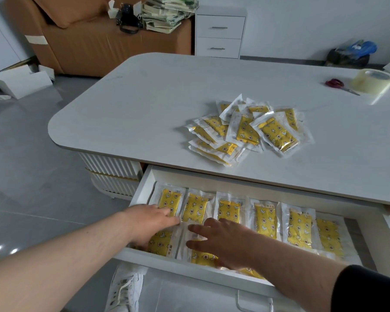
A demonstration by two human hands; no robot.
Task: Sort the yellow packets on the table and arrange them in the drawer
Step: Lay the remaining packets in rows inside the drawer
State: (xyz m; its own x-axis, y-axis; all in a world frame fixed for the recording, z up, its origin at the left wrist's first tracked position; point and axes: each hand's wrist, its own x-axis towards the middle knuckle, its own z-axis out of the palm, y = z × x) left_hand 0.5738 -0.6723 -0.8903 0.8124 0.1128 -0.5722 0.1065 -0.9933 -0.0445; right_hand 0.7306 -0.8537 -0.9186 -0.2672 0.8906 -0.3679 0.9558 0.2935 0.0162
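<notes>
A loose pile of yellow packets (248, 129) in clear wrappers lies on the white table (144, 109), right of centre. Below the table's front edge the drawer (142, 188) stands pulled out. Several yellow packets (262, 218) lie side by side in a back row inside it, and a front row shows at its left end. My left hand (152, 221) rests flat with straight fingers on the front-left packet (161, 243). My right hand (223, 238) lies flat on the packet (203, 257) beside it, fingers spread.
Red scissors (338, 84) and a roll of clear tape (373, 81) lie at the table's far right. A brown sofa (88, 41) and a white drawer cabinet (220, 33) stand behind. My white shoe (126, 287) shows under the drawer.
</notes>
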